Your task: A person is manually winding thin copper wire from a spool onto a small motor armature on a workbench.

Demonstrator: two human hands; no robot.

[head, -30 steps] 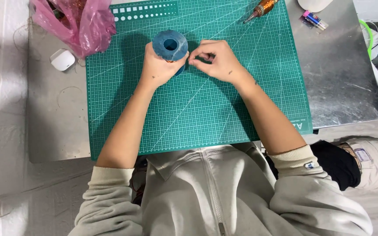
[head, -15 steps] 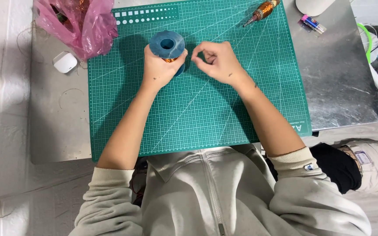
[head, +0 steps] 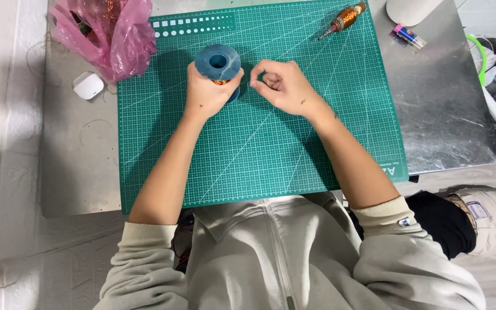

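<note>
Green cutting mat at centre frame: left hand fingers clamped around blue spool; right hand fingers pinched together just beside it.

Bare green gridded cutting mat open below both hands, crumpled pink plastic bag crowding far-left corner, copper-wound screwdriver-like tool lying far right

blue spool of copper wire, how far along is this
Done: one wound copper coil lies at the green cutting mat's top edge. In hand: the left hand grips the upright blue plastic spool of copper wire; the right hand pinches beside it, any strand too thin to see. Left: cannot tell.
</note>
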